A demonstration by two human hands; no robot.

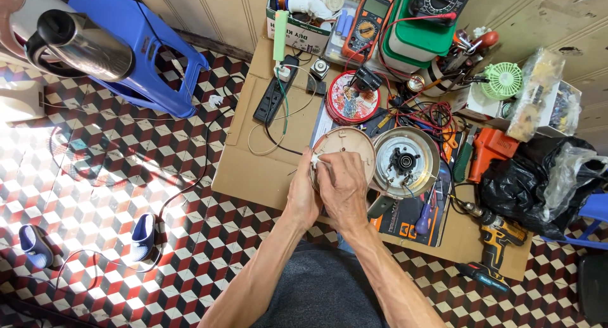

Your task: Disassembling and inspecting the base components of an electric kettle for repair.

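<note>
At the centre of the frame, we hold a round beige plastic cover (345,152) in both hands above a sheet of cardboard (253,170) spread on the checkered floor (126,163). Our left hand (303,195) wraps the cover's lower left edge, its grip closed on the rim; our right hand (343,187) lies over the cover's lower face, fingers pressed on a small white part, so we cannot tell how tightly it closes. Just right of the cover sits an upturned metal kettle base (405,162), touching or nearly touching it. A round red tin (350,99) lies above. A black power strip (273,94) rests toward upper centre, an orange multimeter (366,24) at top, a cordless drill (494,230) at lower right.
</note>
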